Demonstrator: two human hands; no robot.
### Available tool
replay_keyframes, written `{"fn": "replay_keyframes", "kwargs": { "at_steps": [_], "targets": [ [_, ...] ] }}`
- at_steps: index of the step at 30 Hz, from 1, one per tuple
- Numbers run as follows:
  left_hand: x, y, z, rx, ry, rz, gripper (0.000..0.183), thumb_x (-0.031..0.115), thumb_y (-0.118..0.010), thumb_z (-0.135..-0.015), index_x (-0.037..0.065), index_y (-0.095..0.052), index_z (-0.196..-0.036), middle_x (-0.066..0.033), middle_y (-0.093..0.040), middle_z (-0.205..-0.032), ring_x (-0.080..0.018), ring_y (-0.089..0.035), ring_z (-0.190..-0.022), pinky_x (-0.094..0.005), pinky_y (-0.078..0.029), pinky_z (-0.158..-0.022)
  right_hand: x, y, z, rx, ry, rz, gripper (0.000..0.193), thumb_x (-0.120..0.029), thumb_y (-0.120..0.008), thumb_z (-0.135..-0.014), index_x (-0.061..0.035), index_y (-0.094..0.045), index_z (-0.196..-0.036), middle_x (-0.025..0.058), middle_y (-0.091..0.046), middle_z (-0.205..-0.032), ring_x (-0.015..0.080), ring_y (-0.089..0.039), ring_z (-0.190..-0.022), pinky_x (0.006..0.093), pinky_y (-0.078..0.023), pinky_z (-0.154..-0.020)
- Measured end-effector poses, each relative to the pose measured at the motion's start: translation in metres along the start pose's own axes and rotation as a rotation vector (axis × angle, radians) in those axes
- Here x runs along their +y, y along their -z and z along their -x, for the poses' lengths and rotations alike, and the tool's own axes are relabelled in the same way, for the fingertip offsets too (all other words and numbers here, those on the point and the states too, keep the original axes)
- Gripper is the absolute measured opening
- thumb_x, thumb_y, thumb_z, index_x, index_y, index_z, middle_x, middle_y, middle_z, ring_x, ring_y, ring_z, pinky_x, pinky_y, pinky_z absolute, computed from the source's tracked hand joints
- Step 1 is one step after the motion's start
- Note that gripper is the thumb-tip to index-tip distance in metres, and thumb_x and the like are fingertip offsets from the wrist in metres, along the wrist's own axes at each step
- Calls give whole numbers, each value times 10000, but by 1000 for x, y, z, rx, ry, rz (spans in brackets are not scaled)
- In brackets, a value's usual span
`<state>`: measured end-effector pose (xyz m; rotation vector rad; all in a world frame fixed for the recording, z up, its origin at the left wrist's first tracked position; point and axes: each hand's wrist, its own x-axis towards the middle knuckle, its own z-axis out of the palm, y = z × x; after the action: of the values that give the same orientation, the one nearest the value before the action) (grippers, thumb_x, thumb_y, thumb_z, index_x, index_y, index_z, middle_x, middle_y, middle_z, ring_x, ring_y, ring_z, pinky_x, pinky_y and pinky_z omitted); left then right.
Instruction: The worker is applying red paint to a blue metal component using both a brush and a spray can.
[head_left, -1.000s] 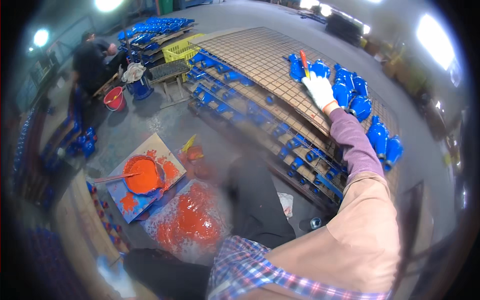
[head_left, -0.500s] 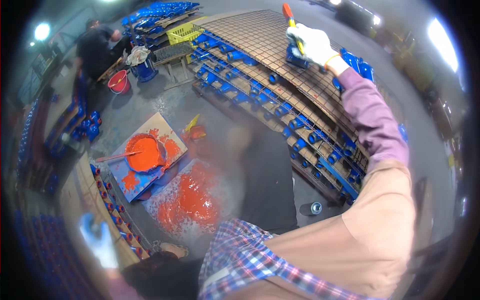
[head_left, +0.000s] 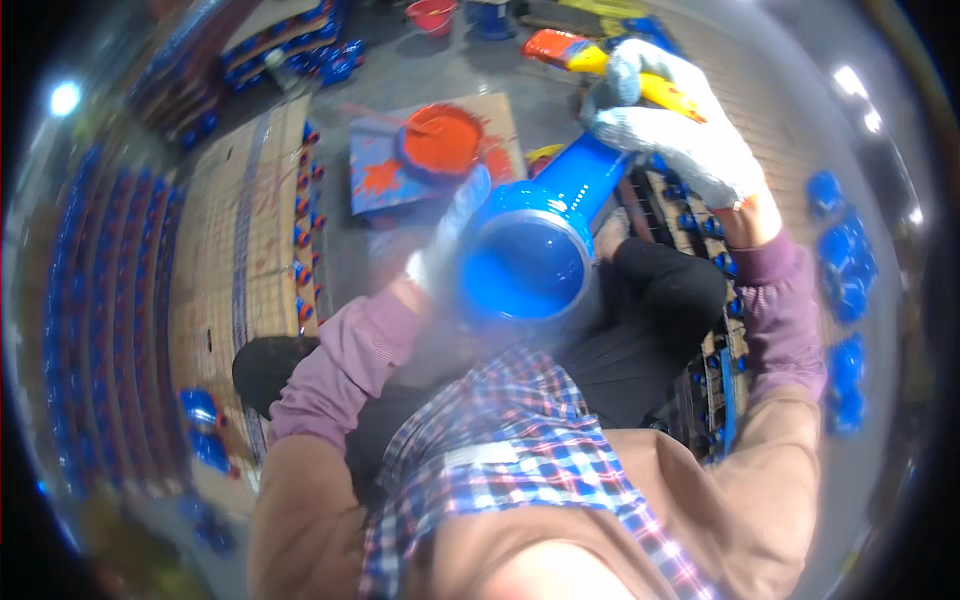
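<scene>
In front of my lap is a blue pipe fitting [head_left: 590, 185], its wide round mouth turned up toward me and its narrower neck running to the upper right. My left hand [head_left: 450, 225], in a pale glove and smeared by motion, is closed against the fitting's left side. My right hand [head_left: 680, 125], in a white glove, grips a paintbrush [head_left: 588, 60] with a yellow handle and an orange-red head. The same hand's fingers also rest at the end of the neck. Beyond the hands, a round tub of orange paint [head_left: 440, 140] with a stick in it stands on a paint-splashed board [head_left: 365, 150].
At left lie cardboard sheets [head_left: 230, 220] under wire mesh, with blue fittings along the edge. Stacked rows of blue fittings [head_left: 110, 330] fill the far left. Another mesh-covered stack [head_left: 700, 225] stands at right. A red bucket [head_left: 432, 18] is at the back.
My right hand has come back from the mesh-topped stack with the brush and a blue fitting. My left hand has moved from the lower left onto the fitting. The view has turned left.
</scene>
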<state>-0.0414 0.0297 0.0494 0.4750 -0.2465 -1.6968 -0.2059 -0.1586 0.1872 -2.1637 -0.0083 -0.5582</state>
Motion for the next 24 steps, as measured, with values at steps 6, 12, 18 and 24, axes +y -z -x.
{"fn": "replay_keyframes", "kwargs": {
  "at_steps": [6, 12, 18, 24],
  "targets": [
    [-26, 25, 45, 31, -270, 46, 724, 647, -437, -892, 38, -529, -1271, -178, -635, -1139, -314, -667, -914, -418, -582, -754, 73, -88, -9, 144, -293, -560, 331, -298, -599, -962, -69, -543, -1194, 56, -638, -981, 95, -607, -681, 221, -469, -548],
    [12, 41, 92, 281, -495, -635, 796, 724, -430, -863, 125, -437, -1388, -206, -591, -1243, -386, -680, -879, -431, -613, -653, 113, -142, 16, 387, -434, -1013, 492, -442, -502, -990, -43, -497, -1276, 126, -632, -1040, 128, -618, -695, 192, -497, -564],
    [46, 64, 102, 451, -552, -953, 756, 707, -421, -879, 122, -467, -1355, -179, -630, -1190, -383, -690, -835, -417, -615, -601, 147, -164, 26, 515, -583, -1198, 629, -603, -449, -943, -59, -536, -1246, 45, -569, -858, 79, -522, -607, 179, -488, -560],
    [40, 89, 101, 648, -554, -744, 725, 691, -393, -875, 96, -519, -1270, -151, -650, -1091, -330, -678, -842, -392, -592, -618, 163, -158, 11, 633, -542, -807, 246, -248, -561, -972, -38, -610, -1089, -18, -512, -685, 56, -439, -550, 213, -333, -495]
  ]
}}
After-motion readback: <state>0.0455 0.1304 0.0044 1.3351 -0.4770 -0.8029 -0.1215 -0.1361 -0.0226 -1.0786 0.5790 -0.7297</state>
